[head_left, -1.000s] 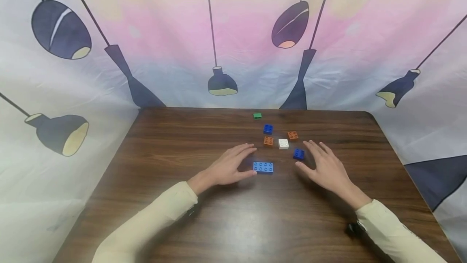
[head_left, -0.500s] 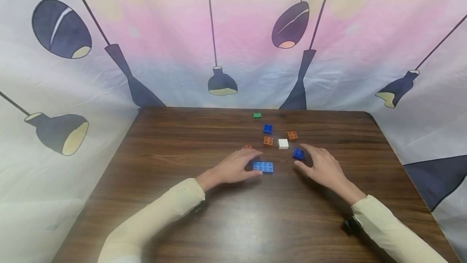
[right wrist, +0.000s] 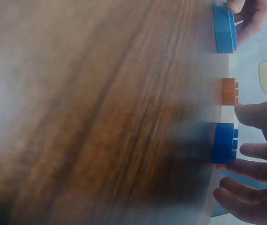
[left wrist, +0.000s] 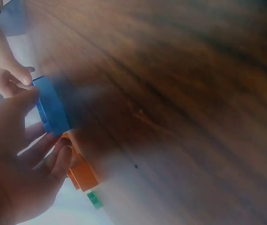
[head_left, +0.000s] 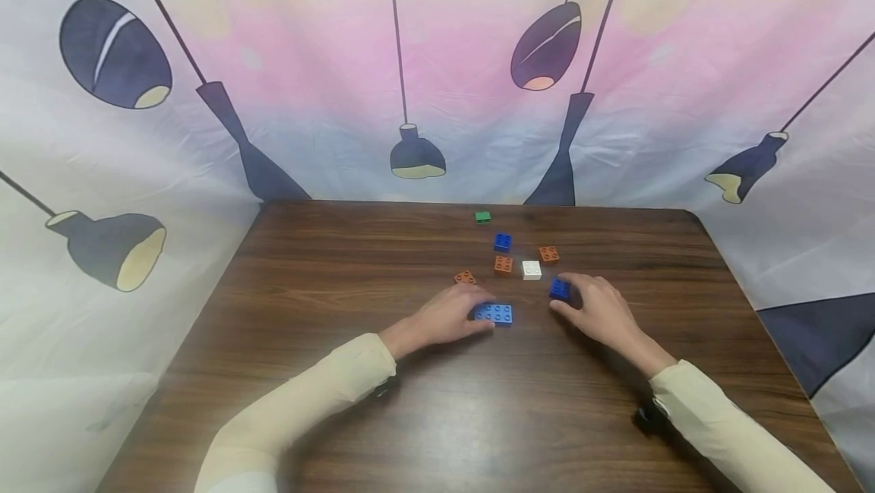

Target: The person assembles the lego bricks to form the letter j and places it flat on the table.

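A light blue eight-stud brick (head_left: 497, 314) lies on the table. My left hand (head_left: 454, 313) is around its left end, with the thumb on the near side and the fingers behind; no firm grip shows. The left wrist view has the same long brick (left wrist: 52, 105) between the thumb and fingers. My right hand (head_left: 601, 309) is spread around a dark blue four-stud brick (head_left: 559, 289). In the right wrist view, that dark blue brick (right wrist: 223, 143) stands on the table, the thumb apart from it and the fingers loosely bent on its far side.
Behind the hands lie an orange brick (head_left: 503, 264), a white brick (head_left: 531, 270), another orange brick (head_left: 549, 254), a dark blue brick (head_left: 502, 242) and a green brick (head_left: 482, 217). One more orange brick (head_left: 465, 278) is just beyond the left fingers. A printed curtain (head_left: 465, 98) hangs behind the wooden table (head_left: 437, 417).
My left hand has moved right and its fingers now reach over the light blue brick, uncovering an orange brick behind. My right hand has drawn slightly left, closer around the dark blue brick.
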Available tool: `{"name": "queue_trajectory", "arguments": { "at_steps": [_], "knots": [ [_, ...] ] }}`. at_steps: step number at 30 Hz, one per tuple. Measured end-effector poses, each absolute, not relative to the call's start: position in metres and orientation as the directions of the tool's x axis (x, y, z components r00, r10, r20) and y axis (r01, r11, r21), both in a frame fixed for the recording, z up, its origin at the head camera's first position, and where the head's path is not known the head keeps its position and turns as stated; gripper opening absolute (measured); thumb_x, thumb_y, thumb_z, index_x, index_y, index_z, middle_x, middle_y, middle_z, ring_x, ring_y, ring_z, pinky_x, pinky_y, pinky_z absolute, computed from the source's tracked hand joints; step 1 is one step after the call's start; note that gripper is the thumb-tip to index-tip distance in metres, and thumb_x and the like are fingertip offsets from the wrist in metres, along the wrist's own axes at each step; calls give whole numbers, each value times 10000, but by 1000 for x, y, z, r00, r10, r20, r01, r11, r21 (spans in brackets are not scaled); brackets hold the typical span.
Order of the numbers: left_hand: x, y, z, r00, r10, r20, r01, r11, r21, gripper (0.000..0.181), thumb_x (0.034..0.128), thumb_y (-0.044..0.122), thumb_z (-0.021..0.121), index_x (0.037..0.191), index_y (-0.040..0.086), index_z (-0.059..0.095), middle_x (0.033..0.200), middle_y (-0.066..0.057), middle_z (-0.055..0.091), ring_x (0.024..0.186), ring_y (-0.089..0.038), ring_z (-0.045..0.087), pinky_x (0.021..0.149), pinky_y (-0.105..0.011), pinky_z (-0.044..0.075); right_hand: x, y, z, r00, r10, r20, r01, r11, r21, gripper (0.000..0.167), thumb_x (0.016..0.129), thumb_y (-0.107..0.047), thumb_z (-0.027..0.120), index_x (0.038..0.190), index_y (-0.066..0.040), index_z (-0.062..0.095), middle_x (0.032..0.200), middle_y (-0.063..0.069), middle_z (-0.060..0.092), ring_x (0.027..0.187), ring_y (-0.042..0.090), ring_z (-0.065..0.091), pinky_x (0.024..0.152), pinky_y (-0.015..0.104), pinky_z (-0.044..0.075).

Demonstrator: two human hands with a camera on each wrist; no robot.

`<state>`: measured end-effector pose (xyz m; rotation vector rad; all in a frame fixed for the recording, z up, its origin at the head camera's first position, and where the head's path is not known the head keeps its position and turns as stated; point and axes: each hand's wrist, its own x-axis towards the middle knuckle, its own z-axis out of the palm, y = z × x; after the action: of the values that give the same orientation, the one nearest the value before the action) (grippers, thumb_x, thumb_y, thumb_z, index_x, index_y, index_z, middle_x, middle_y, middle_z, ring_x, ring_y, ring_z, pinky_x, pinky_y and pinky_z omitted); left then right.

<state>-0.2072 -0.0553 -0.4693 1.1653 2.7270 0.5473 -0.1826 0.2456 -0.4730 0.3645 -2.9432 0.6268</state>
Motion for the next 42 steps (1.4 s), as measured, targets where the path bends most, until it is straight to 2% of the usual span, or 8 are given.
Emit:
{"name": "queue_trajectory", "arguments": {
  "at_steps": [5,9,17,28,33,42],
  "knots": [
    [-209,-52,-471,-697,717,32,668,632,393,462,965,355,717,1338,88,659,1288,-59,696,1154,-169,648,985,-322,511,-185,245,-473,-964,-209,162,-257,884,-390,543,920,-311,776,1340,0,629,1252,254,669,1122,452,622,930,633,482],
    [-209,-50,-470,-694,719,25,664,626,409,441,968,334,718,1321,74,670,1267,-67,706,1122,-168,664,956,-308,524,-188,246,-474,-964,-214,159,-261,882,-392,506,922,-280,775,1316,8,642,1237,263,668,1120,464,621,926,640,479],
    [-211,-44,-469,-684,729,27,670,614,416,436,975,330,708,1319,65,669,1260,-78,707,1126,-188,666,956,-317,528,-193,249,-478,-970,-196,144,-239,883,-405,430,929,-195,760,1279,34,658,1230,276,667,1130,474,608,941,649,464],
    [-219,-33,-468,-671,741,38,689,603,403,417,968,314,721,1293,56,684,1223,-75,723,1088,-175,681,940,-298,530,-194,248,-477,-964,-207,169,-261,869,-421,371,925,-172,762,1228,25,680,1195,256,680,1113,456,620,931,629,476],
    [-221,-30,-467,-670,742,34,689,605,399,419,964,311,727,1291,54,685,1216,-76,725,1082,-174,681,951,-300,521,-192,245,-475,-967,-192,167,-247,866,-435,388,936,-168,751,1265,20,665,1248,258,670,1149,453,612,955,631,468],
    [-224,-28,-469,-667,745,31,692,603,396,414,975,304,713,1299,48,681,1219,-79,727,1085,-175,687,959,-305,524,-189,238,-466,-960,-210,186,-272,858,-436,387,944,-172,740,1286,-7,664,1253,242,677,1112,418,624,914,613,488]
  ]
}}
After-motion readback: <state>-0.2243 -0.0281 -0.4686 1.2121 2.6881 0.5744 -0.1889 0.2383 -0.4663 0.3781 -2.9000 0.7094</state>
